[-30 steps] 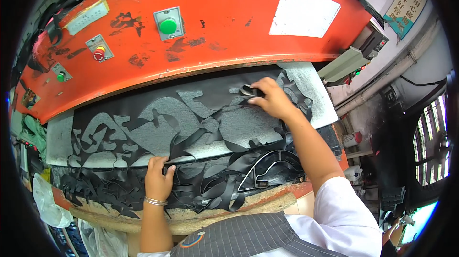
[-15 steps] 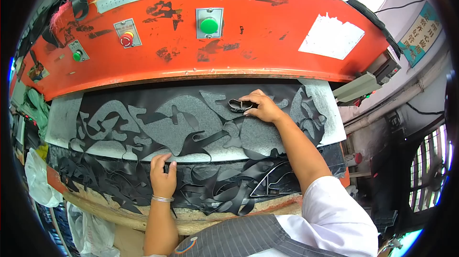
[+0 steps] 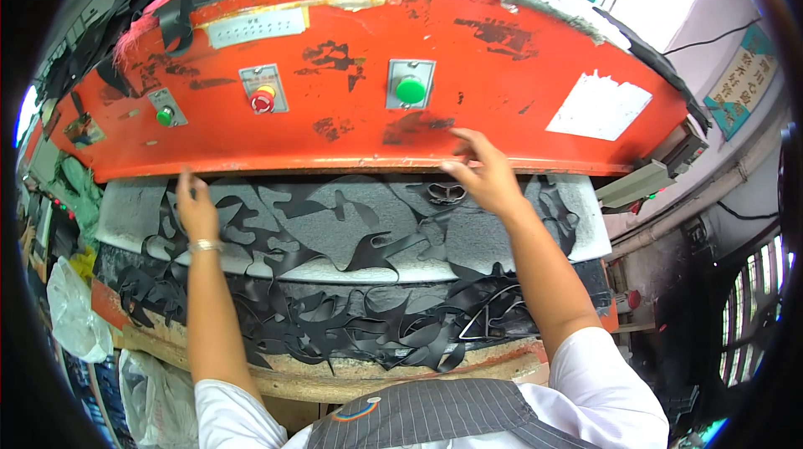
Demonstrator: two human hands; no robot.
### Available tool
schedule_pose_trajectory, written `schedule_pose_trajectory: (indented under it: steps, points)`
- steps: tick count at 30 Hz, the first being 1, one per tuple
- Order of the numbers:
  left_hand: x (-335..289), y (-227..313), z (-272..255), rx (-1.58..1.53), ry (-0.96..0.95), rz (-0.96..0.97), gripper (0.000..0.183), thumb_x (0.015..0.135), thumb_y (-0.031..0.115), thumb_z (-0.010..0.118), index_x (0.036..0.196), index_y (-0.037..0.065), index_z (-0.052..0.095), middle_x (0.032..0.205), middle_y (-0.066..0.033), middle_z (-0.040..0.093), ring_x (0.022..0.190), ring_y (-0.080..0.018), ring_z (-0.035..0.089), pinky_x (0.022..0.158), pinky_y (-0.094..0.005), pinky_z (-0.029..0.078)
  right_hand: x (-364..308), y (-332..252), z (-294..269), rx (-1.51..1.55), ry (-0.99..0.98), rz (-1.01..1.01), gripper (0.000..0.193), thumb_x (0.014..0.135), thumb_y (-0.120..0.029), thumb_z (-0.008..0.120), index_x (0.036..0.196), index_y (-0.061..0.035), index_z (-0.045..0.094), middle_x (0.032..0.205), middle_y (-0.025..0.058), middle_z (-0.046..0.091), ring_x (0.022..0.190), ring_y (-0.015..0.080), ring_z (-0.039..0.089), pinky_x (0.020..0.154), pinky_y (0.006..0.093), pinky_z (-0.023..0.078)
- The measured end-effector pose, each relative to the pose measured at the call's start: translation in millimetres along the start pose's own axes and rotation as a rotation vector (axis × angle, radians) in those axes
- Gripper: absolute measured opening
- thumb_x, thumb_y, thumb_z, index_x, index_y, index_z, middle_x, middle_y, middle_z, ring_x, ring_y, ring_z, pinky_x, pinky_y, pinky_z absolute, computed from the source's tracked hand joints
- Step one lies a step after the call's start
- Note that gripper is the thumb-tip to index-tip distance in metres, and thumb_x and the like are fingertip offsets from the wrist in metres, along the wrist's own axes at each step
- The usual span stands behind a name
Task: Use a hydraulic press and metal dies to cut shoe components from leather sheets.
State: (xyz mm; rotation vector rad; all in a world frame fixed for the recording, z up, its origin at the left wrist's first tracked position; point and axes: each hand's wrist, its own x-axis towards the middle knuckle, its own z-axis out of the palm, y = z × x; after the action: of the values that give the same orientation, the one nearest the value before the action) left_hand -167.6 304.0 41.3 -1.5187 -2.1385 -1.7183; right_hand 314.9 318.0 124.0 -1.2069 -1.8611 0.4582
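My left hand [image 3: 197, 208] is raised at the left end of the pale cutting board [image 3: 125, 206]. Its fingers stretch up to the lower edge of the red press [image 3: 318, 152], and it holds nothing. With thumb and fingers apart, my right hand [image 3: 488, 175] hovers before the press, just right of a small dark ring-shaped cutting die [image 3: 446, 193]. The die rests on the board under the edge of the press. Around it lies a cut-up black sheet [image 3: 381, 250], with grey board surface showing through its holes.
Black offcuts [image 3: 335, 323] heap along the wooden front ledge, with a metal triangular frame [image 3: 481, 319] among them. On the press face are a green button [image 3: 410, 90], a red knob [image 3: 263, 99] and a smaller green button [image 3: 165, 116]. Plastic bags [image 3: 77, 311] hang at left.
My right hand has let go of the cutting die and risen toward the press face. My left hand has moved from the offcuts left and up to the press edge. The view has shifted.
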Motion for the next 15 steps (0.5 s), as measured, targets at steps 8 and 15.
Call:
schedule_pose_trajectory:
  steps: [8,15]
  points:
    - [93.7,-20.4,-46.3,-0.005,-0.043,0.068,0.052,0.096,0.013,0.048,0.145,0.002,0.035,0.147,-0.0223,0.039,0.134,-0.0302,0.041,0.108,-0.0358,0.034,42.7,-78.6,31.3,-0.260,0.156,-0.052,0.034,0.081,-0.024,0.074,0.098,-0.0057,0.051,0.070,0.0100,0.064,0.066,0.0265,0.064,0.060,0.0345,0.049]
    - [-130.2,68.5,-121.0,-0.143,-0.864,-0.038,0.036,0.097,0.034,0.052,0.103,0.001,0.063,0.109,-0.0144,0.067,0.087,-0.0233,0.067,0.079,-0.0358,0.053,-56.0,-62.2,-2.0,-0.063,0.090,0.014,0.029,0.083,-0.022,0.073,0.097,-0.0027,0.057,0.065,0.0101,0.061,0.058,0.0178,0.059,0.056,0.0305,0.046]
